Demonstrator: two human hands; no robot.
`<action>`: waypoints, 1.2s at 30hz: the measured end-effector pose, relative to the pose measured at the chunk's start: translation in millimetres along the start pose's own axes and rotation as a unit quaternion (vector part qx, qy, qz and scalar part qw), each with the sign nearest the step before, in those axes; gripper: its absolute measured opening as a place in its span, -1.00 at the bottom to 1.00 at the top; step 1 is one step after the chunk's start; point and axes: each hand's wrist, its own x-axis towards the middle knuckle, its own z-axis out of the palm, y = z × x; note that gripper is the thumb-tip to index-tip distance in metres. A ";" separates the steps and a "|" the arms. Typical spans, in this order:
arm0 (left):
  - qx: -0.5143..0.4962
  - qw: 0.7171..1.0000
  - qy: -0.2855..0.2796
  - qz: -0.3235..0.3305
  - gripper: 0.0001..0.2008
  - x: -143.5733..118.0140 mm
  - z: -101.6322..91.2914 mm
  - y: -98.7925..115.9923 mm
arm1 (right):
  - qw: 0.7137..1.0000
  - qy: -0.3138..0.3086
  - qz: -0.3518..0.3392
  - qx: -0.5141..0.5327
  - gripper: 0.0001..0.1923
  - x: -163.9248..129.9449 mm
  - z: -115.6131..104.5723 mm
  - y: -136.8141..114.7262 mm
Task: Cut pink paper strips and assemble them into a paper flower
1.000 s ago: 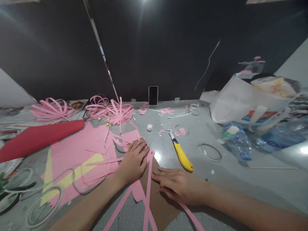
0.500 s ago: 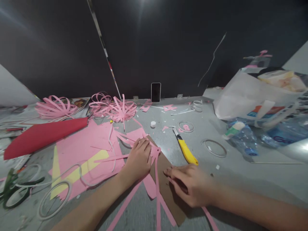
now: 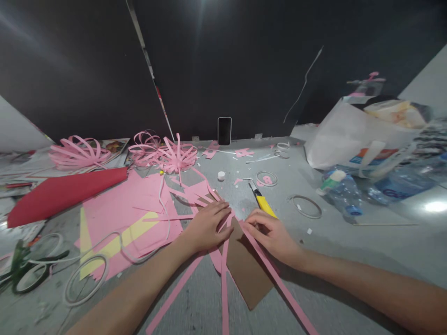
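My left hand [image 3: 209,225] lies with its fingers laid over a bundle of pink paper strips that fan out from under it. Between the thumb and fingers of my right hand [image 3: 274,237] is pinched one long pink paper strip [image 3: 288,298], running toward me at the lower right. Under the strips lies a piece of brown cardboard [image 3: 249,274], its upper part covered. Just beyond my right hand is a yellow utility knife [image 3: 266,206] with its blade out; the near end of its handle is hidden.
Pink paper sheets [image 3: 115,200], a red sheet [image 3: 63,195] and green-handled scissors [image 3: 31,274] lie left. Looped pink strips [image 3: 178,156] sit behind. A phone [image 3: 224,131] stands against the dark wall. At right are wire rings [image 3: 307,207], a plastic bottle [image 3: 344,193] and a white bag [image 3: 331,135].
My right hand has moved up and away from me, off the cardboard's lower part, bringing a pink strip across the cardboard's right side. My left hand has shifted slightly right, its thumb now spread out.
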 end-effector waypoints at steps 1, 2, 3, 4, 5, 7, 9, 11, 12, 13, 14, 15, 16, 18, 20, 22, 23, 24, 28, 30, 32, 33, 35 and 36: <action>-0.001 1.000 0.000 -0.001 -0.50 0.2 0.7 -0.6 | 1.000 0.007 0.014 0.000 -0.60 1.7 0.6 0.1; -0.001 1.000 0.003 0.000 -0.50 0.3 1.4 -1.3 | 0.999 0.005 0.033 0.005 -0.59 3.0 1.2 0.0; -0.001 1.000 0.007 0.000 -0.50 0.5 2.0 -2.0 | 0.998 -0.002 0.053 0.014 -0.60 4.0 1.9 -0.4; -0.001 1.000 0.011 0.001 -0.50 0.7 2.5 -2.6 | 0.997 -0.011 0.073 0.023 -0.60 5.0 2.7 -0.9; -0.001 1.000 0.015 0.002 -0.50 0.9 2.7 -2.9 | 0.995 -0.022 0.090 0.033 -0.61 6.1 3.4 -1.6; -0.002 1.000 0.019 0.004 -0.50 1.3 2.6 -3.2 | 0.990 -0.043 0.123 0.054 -0.61 9.1 5.0 -2.6; -0.003 1.000 0.019 0.006 -0.51 1.6 2.0 -3.2 | 0.982 -0.072 0.158 0.080 -0.59 13.4 6.6 -2.4; -0.005 1.000 0.020 0.007 -0.53 1.8 1.5 -3.7 | 0.972 -0.097 0.187 0.103 -0.57 18.7 8.6 -0.3; -0.006 1.000 0.019 0.008 -0.53 1.9 1.5 -4.3 | 0.968 -0.104 0.198 0.112 -0.55 21.4 9.9 1.4; -0.008 1.000 0.019 0.009 -0.53 1.9 1.7 -5.2 | 0.965 -0.108 0.206 0.122 -0.53 24.0 11.3 3.4; -0.009 1.000 0.018 0.010 -0.53 2.0 2.1 -6.2 | 0.962 -0.109 0.212 0.134 -0.52 26.4 13.0 5.5; -0.011 1.000 0.019 0.011 -0.53 2.0 2.6 -7.3 | 0.959 -0.107 0.220 0.146 -0.51 28.4 14.8 7.6; -0.014 1.000 0.021 0.012 -0.54 2.0 3.2 -8.3 | 0.955 -0.104 0.229 0.158 -0.50 30.0 16.6 9.4; -0.019 0.999 0.023 0.012 -0.55 2.1 4.3 -10.0 | 0.949 -0.092 0.245 0.176 -0.51 32.3 19.7 11.9; -0.024 0.999 0.024 0.010 -0.55 2.3 4.9 -11.1 | 0.946 -0.080 0.255 0.183 -0.54 33.6 21.6 12.4; -0.026 0.999 0.024 0.008 -0.53 2.6 5.1 -11.8 | 0.942 -0.076 0.266 0.188 -0.57 34.8 22.0 11.5; -0.026 0.999 0.024 0.008 -0.53 2.8 5.1 -12.2 | 0.940 -0.080 0.272 0.192 -0.59 35.6 21.8 11.0; -0.025 0.999 0.024 0.009 -0.53 3.0 5.1 -12.7 | 0.936 -0.086 0.278 0.198 -0.60 36.4 21.3 10.7; -0.018 0.999 0.025 0.018 -0.54 4.0 6.0 -14.6 | 0.923 -0.098 0.298 0.223 -0.65 39.8 20.1 13.0; -0.019 0.999 0.027 0.022 -0.53 4.4 6.8 -15.0 | 0.919 -0.103 0.302 0.230 -0.67 41.0 20.5 14.7; -0.019 0.999 0.032 0.025 -0.54 4.6 7.6 -15.0 | 0.916 -0.112 0.306 0.233 -0.66 41.7 21.2 14.7; -0.019 0.999 0.035 0.027 -0.54 4.5 8.0 -15.0 | 0.915 -0.115 0.308 0.233 -0.66 42.0 21.5 13.9; -0.020 0.998 0.043 0.036 -0.56 4.3 8.7 -15.1 | 0.914 -0.115 0.314 0.231 -0.67 42.5 22.2 11.2; -0.020 0.998 0.047 0.040 -0.57 4.2 9.1 -15.3 | 0.913 -0.113 0.316 0.231 -0.67 42.7 22.5 9.7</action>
